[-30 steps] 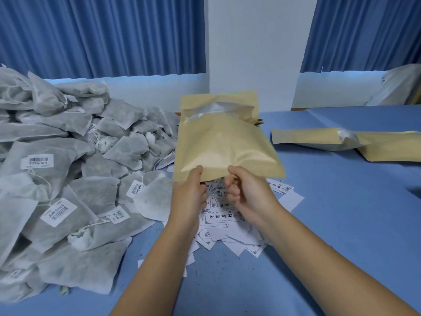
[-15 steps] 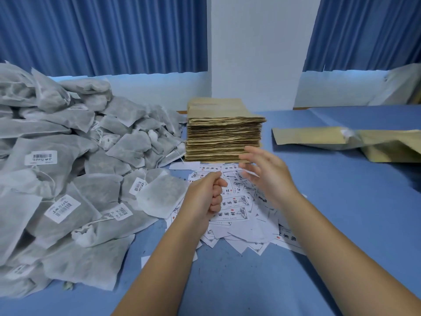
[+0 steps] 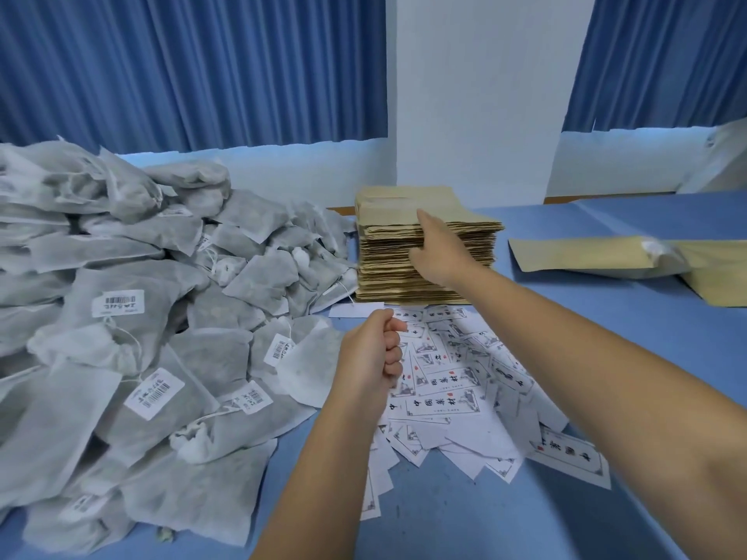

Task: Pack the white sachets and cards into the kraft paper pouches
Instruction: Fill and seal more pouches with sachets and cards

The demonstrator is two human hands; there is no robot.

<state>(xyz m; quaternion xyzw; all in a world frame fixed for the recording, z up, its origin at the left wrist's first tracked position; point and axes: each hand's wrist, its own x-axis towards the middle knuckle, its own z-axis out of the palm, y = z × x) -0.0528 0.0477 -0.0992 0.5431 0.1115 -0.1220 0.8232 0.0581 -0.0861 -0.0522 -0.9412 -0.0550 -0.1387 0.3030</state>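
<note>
Both out: right grip [image 3: 438, 252] on the stack [image 3: 388, 272], left grip [image 3: 372, 357] above the cards [image 3: 444, 398].
My right fingers [image 3: 424, 220] lie flat on the top pouch, thumb against the stack's front edge; the left grip is balled tight, nothing showing in it. Sachets [image 3: 226, 357] heap just left of stack and cards; two more pouches [image 3: 586, 254] lie well apart on the table [image 3: 606, 309], right.

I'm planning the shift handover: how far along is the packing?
Early. Done: at least two filled pouches lie at the right. In hand: the right hand touches the top of the empty pouch stack; the left hand is an empty fist. Left: the big sachet pile and scattered cards.
</note>
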